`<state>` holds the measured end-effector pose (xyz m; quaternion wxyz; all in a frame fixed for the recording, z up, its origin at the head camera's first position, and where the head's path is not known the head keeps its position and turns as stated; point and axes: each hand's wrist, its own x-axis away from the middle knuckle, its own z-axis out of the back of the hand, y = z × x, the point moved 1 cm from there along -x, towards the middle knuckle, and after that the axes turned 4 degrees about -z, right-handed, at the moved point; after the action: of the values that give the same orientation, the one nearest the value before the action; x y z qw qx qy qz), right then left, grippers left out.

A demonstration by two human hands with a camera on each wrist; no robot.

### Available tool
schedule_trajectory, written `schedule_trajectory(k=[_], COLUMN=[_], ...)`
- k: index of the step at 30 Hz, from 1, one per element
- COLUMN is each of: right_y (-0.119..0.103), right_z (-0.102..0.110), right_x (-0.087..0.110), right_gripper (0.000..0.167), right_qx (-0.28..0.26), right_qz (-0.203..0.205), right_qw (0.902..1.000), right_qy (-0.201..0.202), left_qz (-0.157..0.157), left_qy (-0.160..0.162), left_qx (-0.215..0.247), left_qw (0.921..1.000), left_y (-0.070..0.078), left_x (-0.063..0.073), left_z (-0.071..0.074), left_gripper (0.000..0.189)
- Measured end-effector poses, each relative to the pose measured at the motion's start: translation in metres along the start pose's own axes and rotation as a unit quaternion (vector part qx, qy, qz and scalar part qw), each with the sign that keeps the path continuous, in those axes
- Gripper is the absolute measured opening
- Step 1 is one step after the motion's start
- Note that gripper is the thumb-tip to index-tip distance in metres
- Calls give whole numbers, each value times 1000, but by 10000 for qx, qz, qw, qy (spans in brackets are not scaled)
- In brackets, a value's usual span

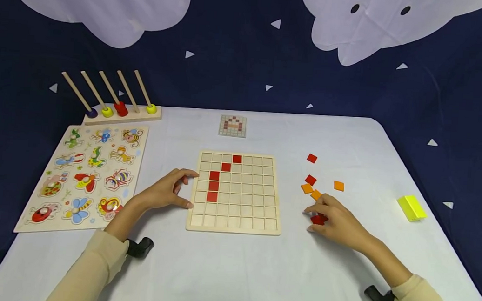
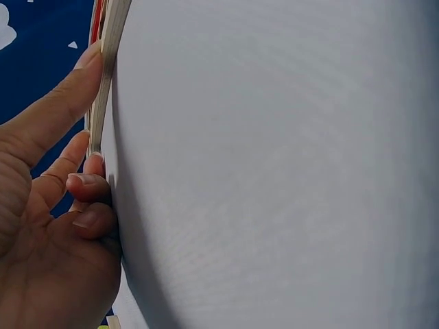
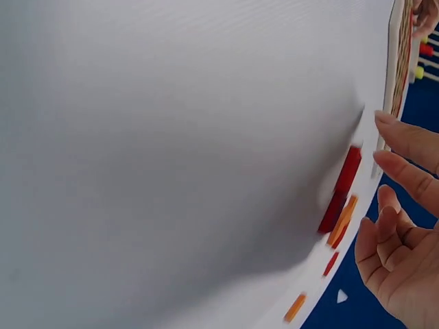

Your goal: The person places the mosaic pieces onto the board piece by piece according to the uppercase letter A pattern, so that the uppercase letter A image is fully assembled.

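So I've got this wooden grid board [image 1: 245,211] sitting mid-frame on the white table [image 1: 224,275], with five red squares [image 1: 214,186] already in it, stepping down from the top row toward the left. My left hand [image 1: 164,189] is on the board's left edge: thumb and index finger spread, both tips touching the wood, the other fingers curled in.

My right hand [image 1: 336,222] is right of center, over a few loose red tiles [image 1: 318,220]. Thumb and index finger are apart there with red showing in the gap, not pinching anything, and I honestly can't tell if they're touching the tiles. Three orange tiles [image 1: 339,186] lie just above that hand in the frame, with two more single reds further up.

Other stuff: a little pattern card [image 1: 232,126] at upper center, a bug puzzle [image 1: 85,177] on the left, a peg stand [image 1: 119,115] behind it at upper left, and a yellow block [image 1: 411,208] over at far right.
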<state>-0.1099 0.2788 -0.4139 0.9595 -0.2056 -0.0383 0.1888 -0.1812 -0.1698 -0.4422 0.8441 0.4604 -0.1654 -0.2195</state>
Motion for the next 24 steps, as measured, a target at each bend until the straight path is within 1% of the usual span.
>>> schedule_trajectory(k=[6,11,17,24], right_y=[15,22,26,26], right_z=[3,2,-3,-8], right_x=[9,13,11,3], right_gripper=[31,28,25,22], right_qx=[398,564,538,434], right_qz=[54,266,616,956], right_qw=[9990,9970,9938,9912], right_qy=[186,460,760,803], left_qz=[47,92,-3,23], left_qy=[33,0,24,2], left_qx=[-117,-127,-56,-65], left_qw=[9999,9999,10000,10000], left_y=[-1,-1,-1,0], left_x=[2,1,0,0], left_z=[1,0,0,0], left_gripper=[78,79,78,78])
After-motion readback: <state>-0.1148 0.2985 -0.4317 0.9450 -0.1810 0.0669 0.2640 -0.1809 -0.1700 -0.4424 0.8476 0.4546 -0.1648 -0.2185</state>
